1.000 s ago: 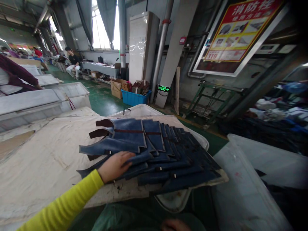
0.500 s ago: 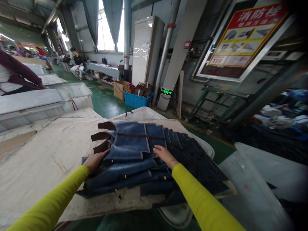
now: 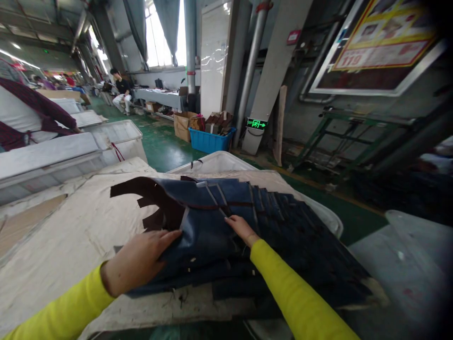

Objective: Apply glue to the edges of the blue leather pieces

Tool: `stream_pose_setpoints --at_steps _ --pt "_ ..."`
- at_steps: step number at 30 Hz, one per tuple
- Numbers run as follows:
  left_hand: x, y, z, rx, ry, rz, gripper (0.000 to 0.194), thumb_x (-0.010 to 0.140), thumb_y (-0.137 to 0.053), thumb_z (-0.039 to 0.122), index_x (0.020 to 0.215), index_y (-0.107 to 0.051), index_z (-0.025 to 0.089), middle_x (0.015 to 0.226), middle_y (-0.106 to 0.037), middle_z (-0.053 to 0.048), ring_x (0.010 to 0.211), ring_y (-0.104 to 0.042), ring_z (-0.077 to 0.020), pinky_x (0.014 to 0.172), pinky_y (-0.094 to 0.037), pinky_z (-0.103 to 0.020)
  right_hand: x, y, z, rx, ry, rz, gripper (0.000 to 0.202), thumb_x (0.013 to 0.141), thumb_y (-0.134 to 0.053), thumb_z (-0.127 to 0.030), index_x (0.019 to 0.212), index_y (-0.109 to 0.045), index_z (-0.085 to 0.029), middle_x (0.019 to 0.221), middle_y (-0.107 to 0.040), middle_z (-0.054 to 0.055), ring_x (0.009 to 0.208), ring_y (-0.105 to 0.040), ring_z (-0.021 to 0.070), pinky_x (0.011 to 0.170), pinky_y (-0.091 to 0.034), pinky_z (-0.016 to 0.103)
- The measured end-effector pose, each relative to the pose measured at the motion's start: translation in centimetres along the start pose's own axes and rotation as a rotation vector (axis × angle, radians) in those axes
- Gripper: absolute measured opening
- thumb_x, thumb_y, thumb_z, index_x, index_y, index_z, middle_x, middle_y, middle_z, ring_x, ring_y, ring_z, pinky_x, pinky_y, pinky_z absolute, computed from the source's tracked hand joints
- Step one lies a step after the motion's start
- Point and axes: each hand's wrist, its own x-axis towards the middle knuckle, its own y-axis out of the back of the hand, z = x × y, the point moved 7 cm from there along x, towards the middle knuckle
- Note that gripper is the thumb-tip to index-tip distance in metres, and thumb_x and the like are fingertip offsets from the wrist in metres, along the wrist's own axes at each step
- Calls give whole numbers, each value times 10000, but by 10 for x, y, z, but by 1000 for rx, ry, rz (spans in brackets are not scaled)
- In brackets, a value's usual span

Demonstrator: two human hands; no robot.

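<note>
Cream-clothed bench (image 3: 88,212) in a green-floored workshop (image 3: 166,153) carries overlapping blue fabric pieces (image 3: 208,236) with brown ends (image 3: 130,185), the top one pinched in closed fingers (image 3: 170,237) of left hand (image 3: 138,259) and right hand (image 3: 243,230).

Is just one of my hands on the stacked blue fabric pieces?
No, the left hand and right hand both touch the blue fabric pieces.

Long yellow sleeves (image 3: 293,293); snug fit; left hand (image 3: 139,262), right hand (image 3: 242,229) bare
</note>
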Motion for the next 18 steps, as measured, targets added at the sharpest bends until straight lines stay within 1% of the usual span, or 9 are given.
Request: stream_pose_setpoints --at_steps 3,4,6,8,9,11,12,15,18 --pt "-20 -59 -29 -265 26 -279 568 736 -567 352 1288 -465 264 1176 -603 -53 1019 -581 -236 891 -447 -311 -4 0 4 -154 18 22 231 764 -563 -236 553 -557 -144 605 -588 33 639 -528 140 593 -334 233" --pt "-22 -70 -42 -359 38 -335 576 730 -584 411 1275 -482 257 1203 -588 -53 1046 -567 -244 903 -442 -313 -5 -1 5 -197 24 26 220 764 -561 -227 559 -559 -146 610 -587 34 641 -522 141 593 -323 236" --pt "-18 -78 -68 -555 92 -350 577 761 -550 501 1280 -477 259 1283 -532 -41 1137 -507 -242 952 -407 -310 -8 -3 4 -269 38 32 188 775 -549 -225 605 -577 -150 646 -598 39 655 -518 141 598 -312 237" --pt "-5 -80 -97 -741 233 -320 573 791 -472 580 1256 -495 246 1258 -548 -51 1125 -514 -233 909 -439 -305 -11 -5 1 -325 50 35 175 791 -532 -235 649 -594 -153 682 -611 44 666 -520 141 600 -309 236" --pt "4 -84 -110 -819 337 -304 589 781 -454 619 1215 -524 226 1187 -590 -68 1060 -554 -231 834 -479 -301 -12 -6 0 -346 54 34 178 798 -525 -239 661 -599 -153 690 -614 45 668 -521 141 601 -309 236" --pt "23 -96 -133 -931 546 -248 631 706 -512 671 1081 -575 167 993 -652 -99 873 -623 -227 660 -514 -289 -14 -6 -2 -377 58 32 188 807 -516 -244 672 -608 -152 693 -616 46 667 -524 141 601 -311 235" --pt "34 -104 -141 -970 618 -215 631 659 -570 667 1017 -583 148 909 -661 -100 788 -635 -222 596 -510 -286 -15 -6 -2 -387 61 32 193 812 -512 -246 676 -611 -152 692 -616 46 666 -525 141 602 -313 234" --pt "71 -119 -153 -1018 680 -20 571 605 -666 593 921 -591 123 743 -658 -89 642 -629 -210 531 -494 -296 -15 -7 -2 -404 72 32 201 818 -517 -270 688 -615 -152 686 -613 39 654 -522 136 598 -315 230" --pt "98 -117 -161 -977 641 184 509 623 -693 491 967 -586 130 760 -666 -83 692 -630 -216 588 -496 -309 -15 -8 1 -416 86 40 199 811 -546 -307 696 -607 -156 683 -610 31 641 -516 132 589 -311 228"
